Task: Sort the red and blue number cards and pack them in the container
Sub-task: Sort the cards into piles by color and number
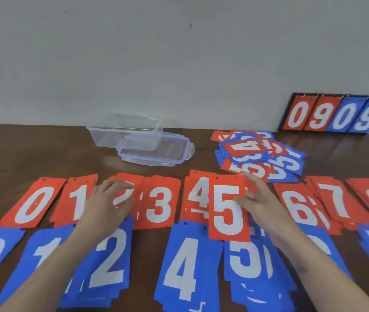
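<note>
A red 5 card [228,208] is pinched at its right edge by the right hand [259,199], thumb on the face and fingers behind, and is held lifted and upright above the rows. The left hand [109,204] rests with loosely spread fingers on the red 2 pile [122,194], gripping nothing.

The step in hand is judged to be the placing of this card. It would be best lowered flat onto the red 5 pile, which is mostly hidden behind the card and hand, between the red 4 pile [198,197] and the red 6 pile [296,208]. Its edges should be squared with those beneath, and the pinch let go only once the card lies down, so the neighbouring piles are not disturbed.

Below the grip, along the table's near edge, the blue 5 pile [246,260] is seen. An unsorted heap [260,154] lies beyond the hand, toward the far right. The container [125,134] stands open near the far edge, left of the heap, tilted against its lid [156,152] and well apart from the held card.
</note>
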{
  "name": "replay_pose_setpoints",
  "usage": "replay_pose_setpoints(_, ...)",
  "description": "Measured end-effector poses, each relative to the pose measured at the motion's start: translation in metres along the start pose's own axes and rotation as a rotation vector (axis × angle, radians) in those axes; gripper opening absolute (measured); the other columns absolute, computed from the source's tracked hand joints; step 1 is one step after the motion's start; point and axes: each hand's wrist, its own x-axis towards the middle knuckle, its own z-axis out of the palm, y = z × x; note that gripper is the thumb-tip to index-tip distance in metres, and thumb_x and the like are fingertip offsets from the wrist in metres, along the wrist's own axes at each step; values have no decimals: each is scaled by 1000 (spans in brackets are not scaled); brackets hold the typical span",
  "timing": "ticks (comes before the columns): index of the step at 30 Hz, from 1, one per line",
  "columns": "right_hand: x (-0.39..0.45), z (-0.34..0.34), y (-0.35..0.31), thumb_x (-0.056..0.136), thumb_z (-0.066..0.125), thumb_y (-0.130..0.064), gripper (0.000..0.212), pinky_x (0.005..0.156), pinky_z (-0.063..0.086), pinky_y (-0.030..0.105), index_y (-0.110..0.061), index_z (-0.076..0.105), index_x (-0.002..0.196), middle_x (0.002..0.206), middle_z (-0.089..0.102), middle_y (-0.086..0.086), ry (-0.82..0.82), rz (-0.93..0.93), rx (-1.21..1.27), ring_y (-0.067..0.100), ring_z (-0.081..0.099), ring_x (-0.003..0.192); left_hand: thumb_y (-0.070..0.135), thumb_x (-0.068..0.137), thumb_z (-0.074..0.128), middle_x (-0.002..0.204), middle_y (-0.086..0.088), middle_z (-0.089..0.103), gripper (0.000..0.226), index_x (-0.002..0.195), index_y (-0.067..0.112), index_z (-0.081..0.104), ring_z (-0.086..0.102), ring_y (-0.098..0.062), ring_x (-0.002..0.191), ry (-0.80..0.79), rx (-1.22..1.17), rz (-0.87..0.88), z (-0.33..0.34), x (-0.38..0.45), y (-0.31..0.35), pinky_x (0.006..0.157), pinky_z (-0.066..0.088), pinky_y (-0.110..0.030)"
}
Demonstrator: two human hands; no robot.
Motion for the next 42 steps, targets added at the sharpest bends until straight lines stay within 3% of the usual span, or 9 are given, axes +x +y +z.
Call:
replay_pose_setpoints(4,4,-47,5,93,69,-10,50,78,62,50,-43,53,126,113,73,4,153,-30,80,24,75,93,21,88,75,124,6,59,28,114,29,68,52,-26,121,-94,-22,97,28,25,40,103,41,-45)
replay_pose_setpoints(8,15,-83,5,93,69,-9,45,70,61,41,-37,53,125,102,74,3,281,-32,87,25,74,94,22,87,74,125,10,60,33,108,44,61,53,-24,124,-170,-80,192,53,41,74,105,40,-48)
replay_pose_setpoints(16,61,-75,-2,91,72,-13,49,80,62,43,-31,43,127,109,72,3,176,6,-19,20,73,93,29,93,67,128,18,52,24,112,43,59,44,-13,130,-302,-118,165,82,50,120,111,37,-45)
replay_pose_setpoints(21,89,-62,1,93,71,-25,44,73,60,26,-32,44,127,112,65,-5,74,-46,-404,13,67,95,29,95,63,132,18,51,24,115,41,60,41,-11,132,-310,-103,127,87,48,129,113,35,-46)
replay_pose_setpoints(25,98,-66,10,87,75,-37,52,104,44,39,-32,49,132,138,53,-4,111,-147,-855,21,43,132,30,96,62,134,19,50,24,117,41,60,40,-10,132,-312,-62,91,90,49,131,115,34,-45)
replay_pose_setpoints(28,101,-78,11,88,72,-40,48,106,39,38,-35,52,131,141,50,-7,106,-194,-831,19,36,135,30,96,61,134,19,49,24,118,41,59,40,-11,132,-311,-36,63,96,51,134,114,34,-42)
replay_pose_setpoints(33,107,-110,14,93,67,-36,32,105,36,36,-34,58,123,123,57,-10,60,-242,-755,17,41,127,29,97,60,133,18,50,23,118,39,59,43,-11,130,-321,-20,75,112,64,151,113,36,-42)
replay_pose_setpoints(38,122,-151,18,93,67,-29,26,102,45,38,-31,64,118,118,60,-10,90,-244,-714,17,47,123,30,97,62,134,16,53,24,114,45,53,48,-10,128,-350,-51,70,136,88,178,112,40,-47)
replay_pose_setpoints(42,136,-184,20,93,68,-29,26,91,43,27,-29,64,119,117,60,-10,126,-236,-710,12,49,115,31,98,61,136,12,53,27,123,38,56,49,-9,122,-361,-14,55,158,116,198,107,45,-38)
